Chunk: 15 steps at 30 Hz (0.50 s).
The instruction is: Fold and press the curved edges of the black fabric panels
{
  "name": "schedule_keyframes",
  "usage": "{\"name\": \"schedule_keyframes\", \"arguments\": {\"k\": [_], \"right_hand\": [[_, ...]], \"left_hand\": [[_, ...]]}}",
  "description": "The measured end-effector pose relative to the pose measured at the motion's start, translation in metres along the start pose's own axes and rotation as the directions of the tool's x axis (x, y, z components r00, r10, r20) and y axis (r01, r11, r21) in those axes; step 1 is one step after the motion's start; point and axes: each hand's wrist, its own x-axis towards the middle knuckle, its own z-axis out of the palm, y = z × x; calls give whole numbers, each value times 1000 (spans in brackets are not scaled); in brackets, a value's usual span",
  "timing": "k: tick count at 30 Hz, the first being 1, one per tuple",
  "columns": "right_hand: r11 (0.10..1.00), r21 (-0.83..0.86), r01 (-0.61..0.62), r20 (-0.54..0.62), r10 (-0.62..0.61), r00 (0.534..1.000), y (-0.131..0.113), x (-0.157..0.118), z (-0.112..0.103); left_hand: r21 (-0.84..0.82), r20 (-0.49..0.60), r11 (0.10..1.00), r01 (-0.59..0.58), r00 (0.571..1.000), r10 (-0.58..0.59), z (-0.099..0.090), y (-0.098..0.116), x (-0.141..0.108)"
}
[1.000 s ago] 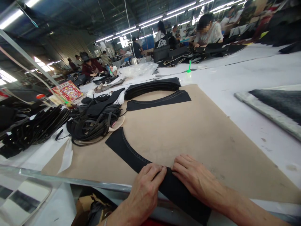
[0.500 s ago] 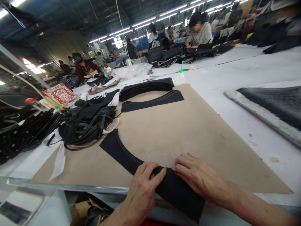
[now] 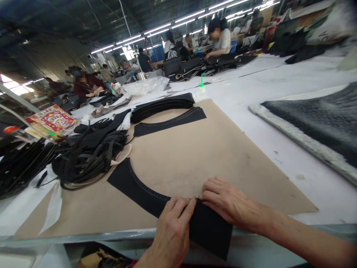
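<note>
A curved black panel (image 3: 210, 230), leather-like, lies across the front of the brown sheet (image 3: 178, 156). Small notches run along its concave edge, and its right end hangs over the table's front edge. My left hand (image 3: 174, 223) pinches that concave edge near the middle, thumb and forefinger close together. Just to the right, my right hand (image 3: 224, 203) presses bent fingers onto the same edge, its fingertips almost meeting the left thumb. Whatever lies beneath the fingertips is hidden. Farther back, a similar black piece (image 3: 173, 122) lies before a stack of curved black pieces (image 3: 164, 106).
Tangled black strips (image 3: 86, 160) lie left of the sheet, near a red patterned box (image 3: 51, 119). A green-tipped bottle (image 3: 201, 85) stands behind. On the right, dark pieces (image 3: 315, 119) rest on a pale slab (image 3: 281, 132). Co-workers sit at the tables beyond.
The view has swung, so the table's things appear farther left. My left thumb and forefinger have drawn closer together on the panel's edge. Both hands stay on the panel.
</note>
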Motion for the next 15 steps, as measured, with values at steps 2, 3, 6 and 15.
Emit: {"name": "schedule_keyframes", "arguments": {"k": [2,3,6,15], "right_hand": [[1000,8,-6,7,6,1000,3,-3,-4],[1000,9,-12,17,12,1000,4,-4,-5],[1000,9,-12,38,12,999,7,-7,-9],[1000,-15,-20,35,20,999,9,-12,-14]], "left_hand": [[6,-9,1000,1,1000,-1,0,0,1],[14,-14,1000,4,1000,-4,0,1,2],[47,-10,999,12,1000,-12,0,3,4],[122,4,992,4,1000,-4,1,4,5]]}}
